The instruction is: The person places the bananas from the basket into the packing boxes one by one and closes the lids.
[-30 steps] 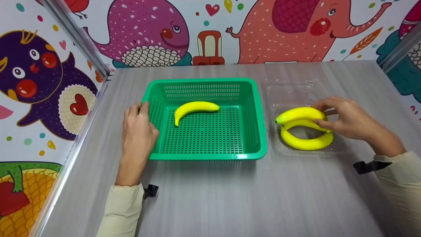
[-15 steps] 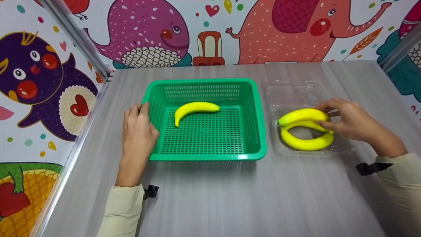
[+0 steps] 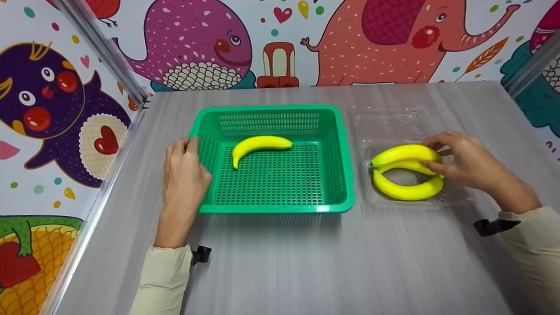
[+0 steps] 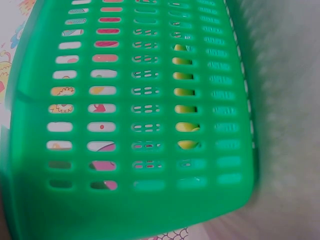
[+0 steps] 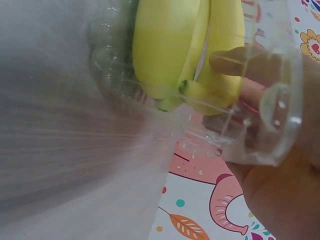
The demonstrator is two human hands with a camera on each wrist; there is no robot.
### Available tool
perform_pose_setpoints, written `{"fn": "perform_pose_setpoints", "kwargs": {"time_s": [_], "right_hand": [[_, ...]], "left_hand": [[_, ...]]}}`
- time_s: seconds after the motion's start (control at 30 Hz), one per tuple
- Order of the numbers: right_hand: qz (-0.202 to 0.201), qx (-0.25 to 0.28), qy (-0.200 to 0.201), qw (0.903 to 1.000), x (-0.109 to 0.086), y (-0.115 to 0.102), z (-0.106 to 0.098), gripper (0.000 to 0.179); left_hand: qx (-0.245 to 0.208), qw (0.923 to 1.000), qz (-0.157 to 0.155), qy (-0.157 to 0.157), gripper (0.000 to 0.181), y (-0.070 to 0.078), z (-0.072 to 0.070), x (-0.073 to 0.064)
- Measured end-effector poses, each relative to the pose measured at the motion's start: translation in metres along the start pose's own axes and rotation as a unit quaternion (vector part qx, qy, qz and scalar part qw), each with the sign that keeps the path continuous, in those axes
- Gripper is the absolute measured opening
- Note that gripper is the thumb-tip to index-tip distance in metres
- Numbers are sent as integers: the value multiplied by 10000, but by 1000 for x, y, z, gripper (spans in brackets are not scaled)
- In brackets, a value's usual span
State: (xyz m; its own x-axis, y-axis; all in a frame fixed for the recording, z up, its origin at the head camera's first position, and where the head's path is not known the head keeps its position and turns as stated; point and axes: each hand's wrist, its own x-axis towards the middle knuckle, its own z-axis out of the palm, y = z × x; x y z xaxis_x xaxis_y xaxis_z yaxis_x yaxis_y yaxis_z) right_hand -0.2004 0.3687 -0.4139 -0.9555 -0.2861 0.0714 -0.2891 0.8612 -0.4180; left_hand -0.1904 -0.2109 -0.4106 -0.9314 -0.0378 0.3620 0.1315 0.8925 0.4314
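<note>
My left hand (image 3: 183, 179) grips the left rim of a green plastic basket (image 3: 271, 209), whose slotted side wall (image 4: 120, 210) fills the left wrist view. One yellow banana (image 3: 262, 142) lies on the basket's floor toward the back. At right, my right hand (image 3: 468, 162) pinches the right end of the upper banana (image 3: 404, 154) between thumb and fingers. Beneath that banana, a second one (image 3: 413, 166) shows partly, and a front banana (image 3: 407, 191) curves below it. These three are at a clear plastic container (image 3: 372, 199); the right wrist view shows its wall (image 5: 285, 130) before the hand.
Behind the bananas, the clear container's raised back part (image 3: 385, 120) lies on the grey table (image 3: 280, 262). Cartoon-printed panels (image 3: 376, 43) stand along the back and left sides, with a metal corner post (image 3: 105, 52) at left.
My right hand and the upper banana have shifted slightly right and toward me. The left hand, the basket and its banana stay in place.
</note>
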Motion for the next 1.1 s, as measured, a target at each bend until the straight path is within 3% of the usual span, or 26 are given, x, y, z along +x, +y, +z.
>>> {"fn": "perform_pose_setpoints", "kwargs": {"time_s": [0.8,1.1], "right_hand": [[63,-259,-75,9996,2,-15,-1,45],[-124,-346,-82,9993,6,-26,-5,45]], "left_hand": [[90,9999,49,12,52,0,0,0],[103,9999,63,14,52,0,-1,0]]}}
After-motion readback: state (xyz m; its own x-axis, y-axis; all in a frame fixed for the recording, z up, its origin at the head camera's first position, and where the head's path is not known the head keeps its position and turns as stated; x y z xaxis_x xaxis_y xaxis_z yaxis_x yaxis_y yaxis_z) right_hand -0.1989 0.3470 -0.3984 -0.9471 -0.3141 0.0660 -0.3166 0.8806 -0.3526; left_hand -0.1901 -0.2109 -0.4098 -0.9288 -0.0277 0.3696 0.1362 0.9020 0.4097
